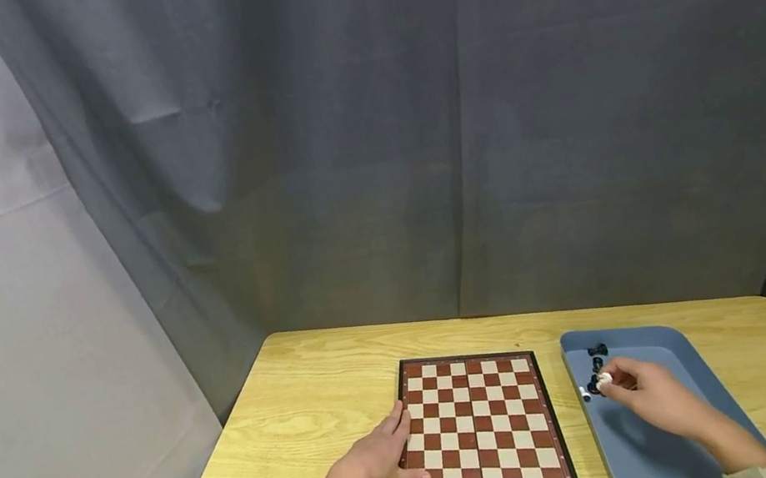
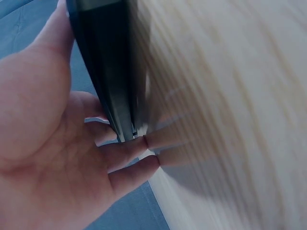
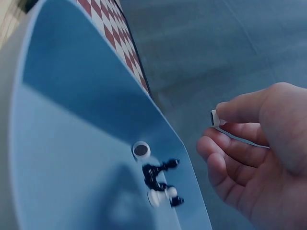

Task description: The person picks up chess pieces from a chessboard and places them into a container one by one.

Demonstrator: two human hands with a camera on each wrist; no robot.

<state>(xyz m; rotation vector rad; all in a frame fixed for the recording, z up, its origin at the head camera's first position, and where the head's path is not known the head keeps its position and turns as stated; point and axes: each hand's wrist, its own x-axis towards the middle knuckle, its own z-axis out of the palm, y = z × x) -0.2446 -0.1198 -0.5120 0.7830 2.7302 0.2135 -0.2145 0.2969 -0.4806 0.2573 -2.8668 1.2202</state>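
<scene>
A chessboard (image 1: 478,426) with red-brown and cream squares lies flat, a seam down its middle. My left hand (image 1: 377,456) rests along its left edge, thumb over the near corner. In the left wrist view, fingers (image 2: 127,153) reach past the board's dark side (image 2: 108,72) to the tabletop. My right hand (image 1: 652,393) pinches a small white chess piece (image 3: 215,118) between thumb and fingers, above the blue tray (image 1: 710,374). Inside the tray, black chess pieces (image 3: 152,177) and white ones (image 3: 141,150) lie by its left wall.
The board and tray share a light wood-grain table (image 1: 316,385), with a narrow strip of tabletop between them. A grey curtain (image 1: 412,141) hangs behind the table, and a paler cloth (image 1: 26,332) hangs on the left.
</scene>
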